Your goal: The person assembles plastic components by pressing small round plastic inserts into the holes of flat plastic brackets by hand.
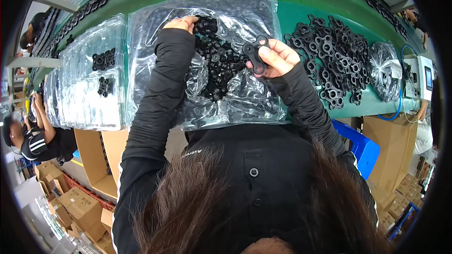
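My right hand (278,59) pinches a black three-lobed plate (256,55) with round holes, held up over the right side of a large clear plastic bag (157,14). Small black ribbed plugs (219,68) lie heaped in the bag's opening between my hands. At the far left edge of that heap is my left hand (182,23), its fingers curled together against a dark clump of parts (205,25). Its fingertips are partly hidden, so I cannot make out what they hold.
A pile of black lobed plates (329,56) covers the green bench to the right, with a filled plastic bag (385,71) beyond. Clear plastic trays (87,89) with a few black parts stand left. A conveyor with parts runs along the back. A blue stool (362,150) stands below the bench.
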{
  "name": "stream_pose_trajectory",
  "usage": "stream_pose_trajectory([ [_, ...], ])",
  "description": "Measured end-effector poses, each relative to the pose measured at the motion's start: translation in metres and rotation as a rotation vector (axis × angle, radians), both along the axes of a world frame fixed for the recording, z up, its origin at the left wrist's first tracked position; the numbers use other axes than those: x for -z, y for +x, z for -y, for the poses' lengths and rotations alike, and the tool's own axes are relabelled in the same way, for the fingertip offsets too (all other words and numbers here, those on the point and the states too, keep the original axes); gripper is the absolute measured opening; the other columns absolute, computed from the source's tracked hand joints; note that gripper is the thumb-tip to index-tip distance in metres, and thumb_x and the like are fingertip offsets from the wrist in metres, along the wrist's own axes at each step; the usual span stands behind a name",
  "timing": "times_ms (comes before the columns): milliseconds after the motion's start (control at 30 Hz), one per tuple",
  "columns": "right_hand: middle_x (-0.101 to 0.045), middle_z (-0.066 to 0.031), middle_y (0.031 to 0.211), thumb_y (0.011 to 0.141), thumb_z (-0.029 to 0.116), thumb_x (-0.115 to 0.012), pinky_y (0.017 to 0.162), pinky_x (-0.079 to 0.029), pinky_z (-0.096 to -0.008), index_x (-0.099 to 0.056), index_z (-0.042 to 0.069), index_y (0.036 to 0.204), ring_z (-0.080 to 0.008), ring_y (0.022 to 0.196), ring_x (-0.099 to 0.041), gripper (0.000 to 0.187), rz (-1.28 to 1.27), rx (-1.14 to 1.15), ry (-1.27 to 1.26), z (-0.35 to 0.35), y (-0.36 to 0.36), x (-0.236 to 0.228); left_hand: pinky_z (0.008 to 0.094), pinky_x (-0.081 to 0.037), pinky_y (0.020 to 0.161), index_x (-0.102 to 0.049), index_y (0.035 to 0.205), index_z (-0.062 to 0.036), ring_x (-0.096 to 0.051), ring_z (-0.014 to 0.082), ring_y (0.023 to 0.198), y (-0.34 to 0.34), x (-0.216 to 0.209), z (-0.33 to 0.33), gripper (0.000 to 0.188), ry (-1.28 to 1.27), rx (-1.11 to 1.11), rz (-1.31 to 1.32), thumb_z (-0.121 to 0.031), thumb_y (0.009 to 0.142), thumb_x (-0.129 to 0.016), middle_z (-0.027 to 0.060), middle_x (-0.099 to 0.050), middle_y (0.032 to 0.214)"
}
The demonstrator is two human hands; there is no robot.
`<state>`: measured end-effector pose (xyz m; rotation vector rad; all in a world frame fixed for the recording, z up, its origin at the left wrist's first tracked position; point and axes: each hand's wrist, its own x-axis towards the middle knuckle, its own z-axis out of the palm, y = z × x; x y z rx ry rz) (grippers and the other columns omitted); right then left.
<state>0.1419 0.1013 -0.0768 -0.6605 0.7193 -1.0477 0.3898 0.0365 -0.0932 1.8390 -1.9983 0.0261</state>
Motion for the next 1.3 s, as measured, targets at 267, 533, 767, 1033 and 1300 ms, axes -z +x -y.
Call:
stream_pose_trajectory([
  [267, -0.059, -0.0131, 0.084, 0.084, 0.005, -0.056, 0.051, -0.05, -0.0225, -0.047, 0.002, 0.109, -0.0178, 0.065, -0.062, 0.027, -0.094, -0.101, -0.01, 0.001, -0.003, 0.003, 0.029, -0.046, 0.072, -0.062, 0.097, -0.0055, -0.058, 0.0217, 0.078, -0.004, -0.002, -0.03, 0.021, -0.254, 0.097, -0.241, -0.006, 0.077, -0.057, 0.0091, -0.062, 0.088],
  [533, -0.059, -0.0091, 0.077, 0.082, 0.007, -0.059, 0.046, -0.048, -0.0182, -0.048, 0.001, 0.109, -0.0128, 0.057, -0.06, 0.03, -0.21, -0.04, -0.142, -0.001, -0.002, 0.006, 0.0238, -0.049, 0.065, -0.059, 0.098, -0.0005, -0.06, 0.0162, 0.076, -0.025, -0.045, -0.055, 0.02, 0.219, -0.053, -1.018, -0.003, 0.078, -0.06, 0.0105, -0.06, 0.093],
  [767, -0.057, -0.0115, 0.081, 0.082, 0.005, -0.056, 0.047, -0.046, -0.0187, -0.042, 0.001, 0.12, -0.0139, 0.055, -0.058, 0.04, -0.106, -0.102, -0.138, 0.001, -0.002, -0.002, 0.0205, -0.05, 0.068, -0.055, 0.108, 0.0013, -0.06, 0.0129, 0.075, -0.053, -0.039, -0.075, 0.027, 0.388, 0.124, -1.77, -0.005, 0.083, -0.058, 0.0121, -0.061, 0.093],
  [1033, -0.057, -0.0115, 0.081, 0.08, 0.008, -0.061, 0.047, -0.046, -0.0186, -0.041, 0.0, 0.12, -0.0142, 0.055, -0.058, 0.046, -0.089, -0.19, -0.258, -0.004, 0.008, -0.005, 0.0203, -0.049, 0.068, -0.054, 0.111, 0.0001, -0.057, 0.0125, 0.073, -0.055, -0.034, -0.096, 0.029, 0.494, 0.199, -1.752, -0.002, 0.083, -0.056, 0.0106, -0.061, 0.092],
  [1300, -0.057, -0.0116, 0.081, 0.078, 0.007, -0.062, 0.047, -0.046, -0.0187, -0.045, 0.0, 0.11, -0.0138, 0.054, -0.057, 0.038, 0.062, -0.272, -0.165, -0.004, 0.0, 0.003, 0.017, -0.045, 0.063, -0.059, 0.1, 0.0014, -0.055, 0.0089, 0.069, -0.067, -0.033, -0.102, 0.018, 0.012, 0.382, -0.968, -0.003, 0.082, -0.057, 0.0067, -0.062, 0.081],
])
